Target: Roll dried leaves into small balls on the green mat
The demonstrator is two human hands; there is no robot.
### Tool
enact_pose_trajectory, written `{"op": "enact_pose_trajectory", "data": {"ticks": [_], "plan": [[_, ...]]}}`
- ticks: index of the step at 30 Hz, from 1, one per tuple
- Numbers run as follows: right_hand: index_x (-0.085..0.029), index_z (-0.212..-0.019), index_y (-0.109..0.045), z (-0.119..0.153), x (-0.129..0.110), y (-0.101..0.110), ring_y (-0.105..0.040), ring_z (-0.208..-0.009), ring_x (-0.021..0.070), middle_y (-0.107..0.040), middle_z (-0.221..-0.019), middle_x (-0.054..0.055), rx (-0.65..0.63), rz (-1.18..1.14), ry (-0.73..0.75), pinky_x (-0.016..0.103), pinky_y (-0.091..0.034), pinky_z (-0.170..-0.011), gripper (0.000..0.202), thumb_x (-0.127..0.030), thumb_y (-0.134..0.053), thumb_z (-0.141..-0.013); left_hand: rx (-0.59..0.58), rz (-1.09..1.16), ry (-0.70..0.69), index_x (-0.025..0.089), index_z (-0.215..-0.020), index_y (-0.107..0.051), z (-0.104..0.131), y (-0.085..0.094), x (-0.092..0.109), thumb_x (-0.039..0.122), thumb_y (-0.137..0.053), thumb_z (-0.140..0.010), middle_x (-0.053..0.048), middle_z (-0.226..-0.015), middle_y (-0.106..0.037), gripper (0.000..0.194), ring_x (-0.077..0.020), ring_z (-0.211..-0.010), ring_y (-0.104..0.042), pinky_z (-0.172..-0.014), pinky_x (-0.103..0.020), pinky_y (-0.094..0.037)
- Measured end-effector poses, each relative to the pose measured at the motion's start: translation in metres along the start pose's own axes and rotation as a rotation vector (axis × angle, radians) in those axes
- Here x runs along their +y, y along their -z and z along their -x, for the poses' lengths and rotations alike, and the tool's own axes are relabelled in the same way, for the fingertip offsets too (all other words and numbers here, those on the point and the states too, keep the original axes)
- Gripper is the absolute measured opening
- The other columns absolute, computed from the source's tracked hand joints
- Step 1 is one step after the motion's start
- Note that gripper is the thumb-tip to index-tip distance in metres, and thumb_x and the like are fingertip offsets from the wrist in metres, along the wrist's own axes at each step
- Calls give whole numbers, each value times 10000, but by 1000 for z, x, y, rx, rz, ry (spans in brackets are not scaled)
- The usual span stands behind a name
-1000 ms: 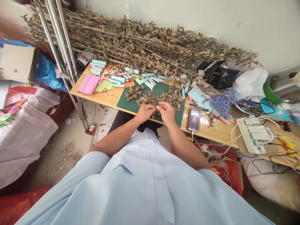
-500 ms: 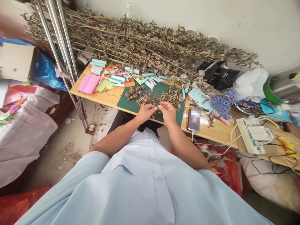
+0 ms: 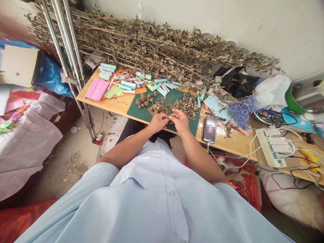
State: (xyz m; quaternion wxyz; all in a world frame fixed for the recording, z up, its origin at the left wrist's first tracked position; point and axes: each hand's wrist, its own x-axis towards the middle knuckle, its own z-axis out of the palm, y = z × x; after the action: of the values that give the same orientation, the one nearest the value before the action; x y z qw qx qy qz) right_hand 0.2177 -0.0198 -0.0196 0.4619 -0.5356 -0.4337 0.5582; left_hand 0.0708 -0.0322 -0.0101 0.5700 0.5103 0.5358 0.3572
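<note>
My left hand (image 3: 159,123) and my right hand (image 3: 180,120) meet over the front edge of a green cutting mat (image 3: 138,113), fingertips pinched together. Whatever they pinch is too small and too hidden to name. Just beyond the fingers lie two loose heaps of crumbled dried leaves: a smaller heap (image 3: 157,108) behind my left hand and a larger heap (image 3: 188,105) behind my right. Several brown balls of rolled leaf (image 3: 144,100) are clustered on the mat's left part.
Blue and pink paper rolls (image 3: 128,84) and pink paper (image 3: 97,89) lie on the wooden table (image 3: 111,107). Dried plant stalks (image 3: 152,44) line the back. Metal crutches (image 3: 73,67) stand left. A phone (image 3: 209,130), blue cord (image 3: 243,109) and power strip (image 3: 271,148) are right.
Both hands stay together at nearly the same spot. The right hand's fingers have shifted slightly left, closer against the left fingertips. The view has moved very slightly.
</note>
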Motion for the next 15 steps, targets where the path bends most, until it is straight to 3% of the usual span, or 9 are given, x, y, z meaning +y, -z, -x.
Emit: {"op": "enact_pose_trajectory", "data": {"ticks": [9, 15], "plan": [[-228, -1178, -583, -13, 4, 2, -635, -734, 157, -654, -845, -16, 89, -26, 4, 268, -514, -570, 541, -355, -758, -682, -2, 49, 37, 138, -765, -660, -3, -1, -4, 209, -615, -826, 20, -608, -596, 104, -80, -453, -572, -453, -187, -416], [-222, -1107, -602, -19, 3, 9, -649, -728, 158, -681, -872, 8, 226, -22, 56, 277, -535, -582, 450, -381, -746, -712, 19, 177, 63, 146, -768, -633, -9, -1, -13, 214, -635, -842, 23, -601, -590, 101, -74, -434, -557, -443, -186, -403]]}}
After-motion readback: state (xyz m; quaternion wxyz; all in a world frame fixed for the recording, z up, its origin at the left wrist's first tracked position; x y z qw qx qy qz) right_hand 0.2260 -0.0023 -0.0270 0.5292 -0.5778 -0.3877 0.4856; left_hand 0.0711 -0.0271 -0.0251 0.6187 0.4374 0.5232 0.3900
